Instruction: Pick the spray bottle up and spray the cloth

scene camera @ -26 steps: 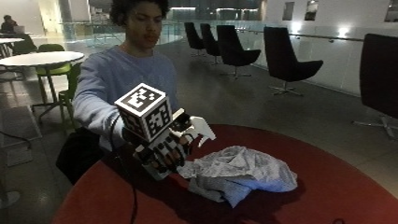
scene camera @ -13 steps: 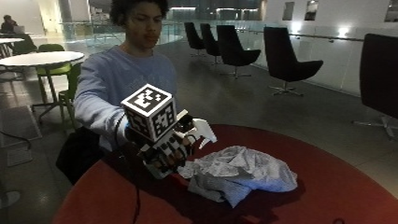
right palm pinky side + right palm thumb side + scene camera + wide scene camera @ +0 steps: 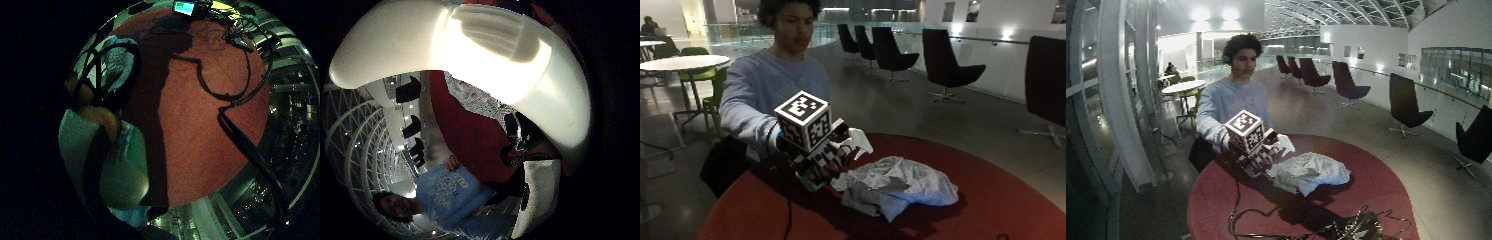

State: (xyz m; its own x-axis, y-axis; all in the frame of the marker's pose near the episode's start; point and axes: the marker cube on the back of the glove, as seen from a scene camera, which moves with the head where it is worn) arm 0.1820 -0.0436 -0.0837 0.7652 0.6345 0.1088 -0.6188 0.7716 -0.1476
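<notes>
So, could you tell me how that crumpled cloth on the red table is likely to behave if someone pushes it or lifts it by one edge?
The cloth lies in soft, irregular folds, so it would probably flop and drape instead of holding its shape. Pushed, it would likely bunch up or slide across the red table, not roll or tip. It looks thin, so probably light and not fragile.

no legible text or labels anywhere (sweatshirt print unreadable)
</notes>
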